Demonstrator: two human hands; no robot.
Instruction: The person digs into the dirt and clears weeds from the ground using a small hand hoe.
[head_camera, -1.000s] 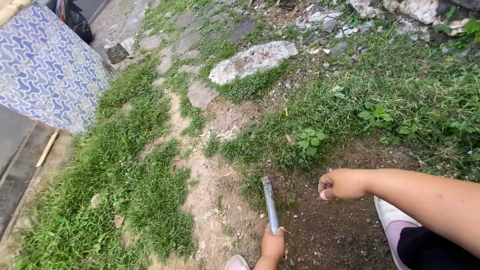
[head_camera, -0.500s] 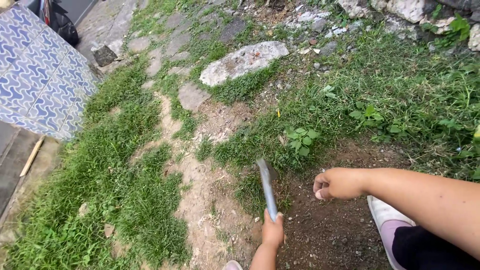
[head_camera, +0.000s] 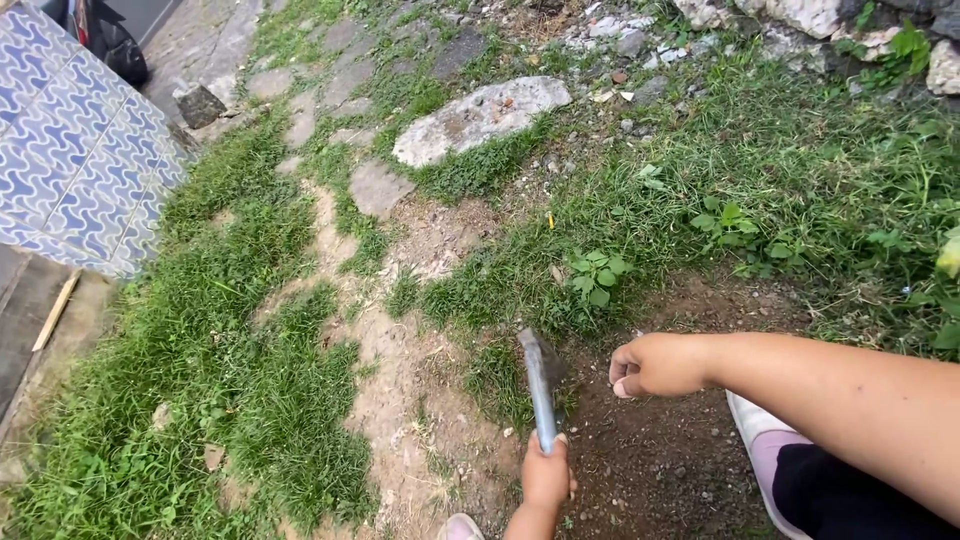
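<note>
Head view: left hand (head_camera: 546, 478) gripped the grey metal hand tool (head_camera: 541, 385), now tipped toward the grass; right hand (head_camera: 655, 364) stayed clenched, perhaps empty.

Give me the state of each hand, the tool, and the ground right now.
left hand: closed around the tool's handle
right hand: loosely fisted, above the soil, holding nothing that shows
metal hand tool: blade raised, pointing at the grass edge
soil patch: bare, loose
flat stone: lying in grass, untouched

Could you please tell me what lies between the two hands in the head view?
Only bare dark soil separates the left hand, gripping the metal tool, from the curled right hand.
</note>
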